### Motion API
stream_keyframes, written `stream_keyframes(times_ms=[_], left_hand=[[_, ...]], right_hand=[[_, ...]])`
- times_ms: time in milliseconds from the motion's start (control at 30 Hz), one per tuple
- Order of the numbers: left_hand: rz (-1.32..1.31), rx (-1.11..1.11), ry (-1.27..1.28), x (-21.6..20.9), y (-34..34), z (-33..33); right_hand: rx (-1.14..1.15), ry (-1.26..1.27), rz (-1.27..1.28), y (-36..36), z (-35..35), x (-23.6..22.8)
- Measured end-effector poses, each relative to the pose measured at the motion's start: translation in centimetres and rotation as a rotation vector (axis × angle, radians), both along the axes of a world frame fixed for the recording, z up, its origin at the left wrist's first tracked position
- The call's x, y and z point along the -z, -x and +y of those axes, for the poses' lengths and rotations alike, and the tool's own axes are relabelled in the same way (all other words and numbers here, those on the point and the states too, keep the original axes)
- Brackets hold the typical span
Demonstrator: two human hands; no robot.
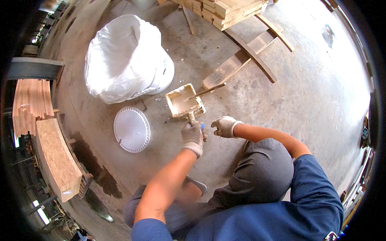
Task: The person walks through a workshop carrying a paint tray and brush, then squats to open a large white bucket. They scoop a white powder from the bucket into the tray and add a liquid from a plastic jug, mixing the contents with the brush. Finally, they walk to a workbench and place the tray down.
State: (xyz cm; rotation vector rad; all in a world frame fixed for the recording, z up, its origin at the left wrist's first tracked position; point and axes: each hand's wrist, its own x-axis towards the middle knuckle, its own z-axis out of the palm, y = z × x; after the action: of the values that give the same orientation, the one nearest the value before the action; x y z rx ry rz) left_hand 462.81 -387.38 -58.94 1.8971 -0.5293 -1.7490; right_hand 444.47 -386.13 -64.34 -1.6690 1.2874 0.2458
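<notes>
**Gloved left hand (192, 135) grips a crusted handle (192, 118) beside a square box (171, 105)**

The left hand has its fingers wrapped round the handle, with a blue patch showing near the thumb side. The box sits on the floor just beyond it, pale matter inside; whether handle and box are joined, I cannot tell. A thin stick (209, 90) leans out over the box's right side. The gloved right hand (226, 127) hangs to the right of box and handle, apart from both, fingers loosely bent.

The surface is worn concrete floor (317, 108). At far left are stacked timber (33, 104) and a long wooden block (59, 158), then a dark stain (94, 162). A round white lid (132, 129) lies flat near a white bucket (164, 74) with a plastic liner (116, 60). Farther right, a plank (227, 73) reaches toward piled boards (231, 12).
</notes>
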Motion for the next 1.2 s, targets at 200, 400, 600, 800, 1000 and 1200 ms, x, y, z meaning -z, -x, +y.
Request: stream_keyframes(times_ms=[200, 400, 600, 800, 1000, 1200], left_hand=[[0.013, -0.115, -0.040, -0.4, 1.1, 0.0], [0.047, -0.103, 0.000, 1.7, 0.6, 0.4], [-0.135, -0.055, 0.029, 3.4, 1.7, 1.3], [-0.122, 0.001, -0.046, 1.9, 1.6, 1.1], [-0.255, 0.371, 0.061, 4.1, -2.1, 0.7], [-0.073, 1.015, -0.284, 0.0, -5.1, -2.2]], right_hand=[[-0.021, 0.023, -0.005, 0.9, 0.8, 0.8], [-0.009, 0.016, 0.006, 0.9, 0.7, 0.2], [-0.029, 0.026, 0.026, 0.6, 0.5, -0.5], [0.128, -0.013, -0.001, 1.2, -0.2, -0.7], [0.385, -0.178, -0.153, 1.1, -2.4, -2.6], [0.511, -0.068, -0.304, 1.9, -4.5, -6.8]])
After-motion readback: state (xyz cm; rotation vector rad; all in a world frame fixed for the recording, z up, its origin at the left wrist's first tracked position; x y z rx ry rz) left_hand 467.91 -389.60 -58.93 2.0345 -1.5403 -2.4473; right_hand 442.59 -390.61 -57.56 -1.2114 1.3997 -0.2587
